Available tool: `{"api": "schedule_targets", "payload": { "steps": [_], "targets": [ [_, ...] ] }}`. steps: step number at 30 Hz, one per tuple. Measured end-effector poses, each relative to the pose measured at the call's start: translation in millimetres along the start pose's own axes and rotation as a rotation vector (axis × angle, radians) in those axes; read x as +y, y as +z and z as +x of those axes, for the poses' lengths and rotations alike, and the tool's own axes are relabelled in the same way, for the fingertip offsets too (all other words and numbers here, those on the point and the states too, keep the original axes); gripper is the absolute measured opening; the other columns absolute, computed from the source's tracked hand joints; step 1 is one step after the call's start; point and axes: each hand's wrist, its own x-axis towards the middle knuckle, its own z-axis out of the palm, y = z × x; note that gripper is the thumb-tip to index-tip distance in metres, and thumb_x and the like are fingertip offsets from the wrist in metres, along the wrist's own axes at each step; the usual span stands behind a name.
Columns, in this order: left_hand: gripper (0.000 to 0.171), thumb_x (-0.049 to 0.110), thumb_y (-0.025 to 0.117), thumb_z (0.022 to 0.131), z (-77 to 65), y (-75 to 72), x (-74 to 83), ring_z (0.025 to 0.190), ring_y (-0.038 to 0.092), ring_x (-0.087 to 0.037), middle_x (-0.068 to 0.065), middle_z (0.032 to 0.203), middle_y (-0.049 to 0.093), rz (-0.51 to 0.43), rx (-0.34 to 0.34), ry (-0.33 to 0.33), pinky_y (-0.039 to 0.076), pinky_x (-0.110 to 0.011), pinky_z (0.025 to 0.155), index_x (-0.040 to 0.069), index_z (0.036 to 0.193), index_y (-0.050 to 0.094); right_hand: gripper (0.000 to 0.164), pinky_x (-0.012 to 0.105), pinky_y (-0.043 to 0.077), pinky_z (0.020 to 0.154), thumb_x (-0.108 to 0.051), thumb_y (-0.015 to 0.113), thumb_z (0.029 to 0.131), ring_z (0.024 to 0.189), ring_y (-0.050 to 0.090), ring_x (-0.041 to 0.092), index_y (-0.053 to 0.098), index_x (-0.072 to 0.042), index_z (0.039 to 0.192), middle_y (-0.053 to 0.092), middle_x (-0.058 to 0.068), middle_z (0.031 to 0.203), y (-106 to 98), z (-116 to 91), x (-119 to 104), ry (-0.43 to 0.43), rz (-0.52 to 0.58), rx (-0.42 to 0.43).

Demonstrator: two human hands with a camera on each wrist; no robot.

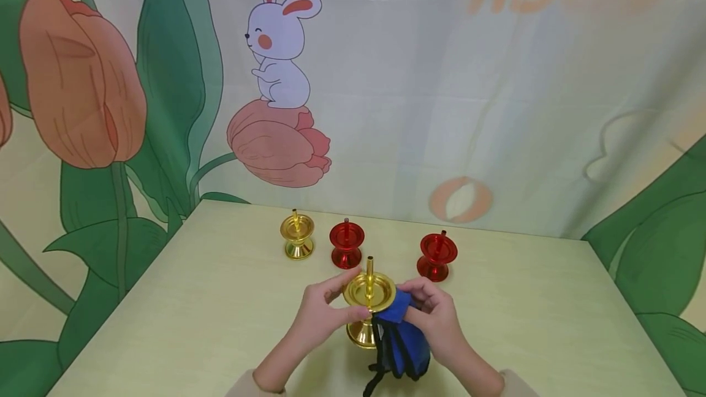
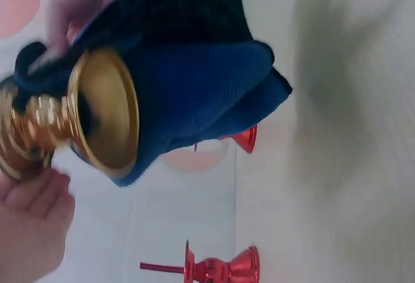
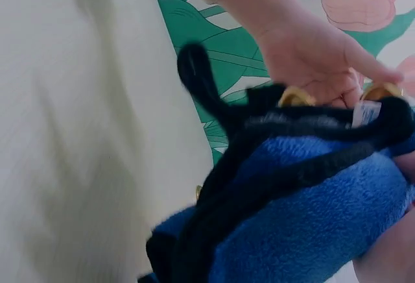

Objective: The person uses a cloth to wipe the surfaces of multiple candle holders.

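My left hand (image 1: 322, 308) pinches the dish rim of a shiny gold holder (image 1: 361, 334), thumb in front and fingers behind. The holder stands upright in the hand, with a shallow dish, a thin tube rising from its middle and a flared foot. A blue plush cloth (image 1: 412, 343) with black edging and dangling black strips hangs from my right hand (image 1: 439, 323), which presses it against the dish's right side. In the left wrist view the flared foot (image 2: 107, 111) overlaps the cloth. A small white label (image 3: 367, 113) shows on the cloth's edge in the right wrist view.
Behind the hands on the pale table (image 1: 182, 299) stand a smaller-looking gold holder (image 1: 298, 249), a red holder (image 1: 346, 255) and another red holder (image 1: 433, 268) farther right. A printed curtain (image 1: 386, 109) with tulips and a rabbit hangs along the table's back edge.
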Motion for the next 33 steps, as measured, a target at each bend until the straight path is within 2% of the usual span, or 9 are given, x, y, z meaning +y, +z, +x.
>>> {"api": "schedule_targets", "payload": {
  "steps": [4,6,8,14,20,24,27,30,33],
  "targets": [
    [0.063,0.031,0.069,0.074,1.9,-9.6,-2.4,0.122,0.043,-0.022,-0.006,0.130,0.049,-0.089,-0.162,0.035,0.031,-0.046,0.102,0.010,0.129,0.046,0.028,0.021,0.051,0.070,0.010,0.053,0.077,0.079,0.060,0.005,0.058,-0.012,0.094,0.067,-0.009,0.089,-3,0,1,-0.034,0.094,-0.089],
    [0.069,0.037,0.067,0.075,3.1,-11.9,-3.3,0.124,0.040,-0.024,-0.005,0.131,0.048,-0.099,-0.197,0.045,0.028,-0.051,0.102,0.013,0.133,0.040,0.029,0.021,0.050,0.071,0.009,0.053,0.078,0.080,0.060,0.005,0.058,-0.015,0.093,0.067,-0.009,0.090,-3,0,1,-0.036,0.117,-0.103],
    [0.072,0.038,0.067,0.075,4.6,-12.0,-4.1,0.125,0.039,-0.025,-0.003,0.132,0.048,-0.088,-0.181,0.038,0.025,-0.054,0.102,0.017,0.136,0.035,0.029,0.021,0.051,0.072,0.009,0.053,0.078,0.081,0.061,0.005,0.058,-0.016,0.093,0.067,-0.008,0.089,-3,0,0,-0.030,0.124,-0.086],
    [0.059,0.026,0.069,0.075,5.3,-4.2,-1.4,0.121,0.045,-0.021,-0.001,0.127,0.053,-0.015,0.023,-0.033,0.031,-0.048,0.102,0.016,0.129,0.045,0.022,0.023,0.051,0.071,0.007,0.057,0.077,0.080,0.062,0.007,0.057,-0.007,0.094,0.067,-0.009,0.088,0,2,0,0.023,0.038,0.082],
    [0.057,0.028,0.061,0.082,2.7,4.8,3.1,0.125,0.039,-0.020,-0.002,0.135,0.043,0.092,0.053,0.013,0.031,-0.043,0.102,0.010,0.132,0.041,0.024,0.022,0.051,0.071,0.007,0.061,0.075,0.078,0.062,0.006,0.055,0.005,0.098,0.067,-0.012,0.086,7,2,2,0.045,-0.080,0.223],
    [0.064,0.033,0.066,0.077,0.9,10.0,4.9,0.126,0.037,-0.022,-0.002,0.135,0.043,0.130,0.093,-0.004,0.030,-0.048,0.102,0.012,0.132,0.041,0.024,0.020,0.051,0.072,0.004,0.062,0.075,0.080,0.061,0.004,0.056,0.004,0.099,0.066,-0.013,0.086,9,0,2,0.013,-0.121,0.202],
    [0.066,0.033,0.070,0.073,1.1,10.5,4.1,0.127,0.037,-0.021,-0.002,0.134,0.045,0.090,0.101,-0.023,0.028,-0.049,0.102,0.015,0.131,0.044,0.023,0.020,0.050,0.073,0.003,0.062,0.076,0.082,0.061,0.004,0.055,0.005,0.098,0.066,-0.013,0.088,9,-1,2,0.003,-0.104,0.165],
    [0.062,0.027,0.071,0.074,2.8,6.9,2.4,0.128,0.035,-0.018,-0.001,0.133,0.046,-0.013,0.053,-0.026,0.024,-0.047,0.105,0.016,0.129,0.045,0.020,0.020,0.050,0.072,0.004,0.060,0.077,0.082,0.061,0.005,0.056,0.001,0.096,0.066,-0.011,0.089,6,-1,0,-0.015,-0.040,0.110],
    [0.058,0.022,0.068,0.077,4.2,0.8,0.7,0.129,0.034,-0.016,-0.002,0.133,0.046,-0.130,-0.049,-0.001,0.021,-0.044,0.107,0.014,0.129,0.045,0.023,0.020,0.050,0.072,0.008,0.056,0.078,0.083,0.062,0.005,0.058,-0.008,0.094,0.067,-0.009,0.090,2,-1,-2,-0.047,0.063,0.031]
  ]
}}
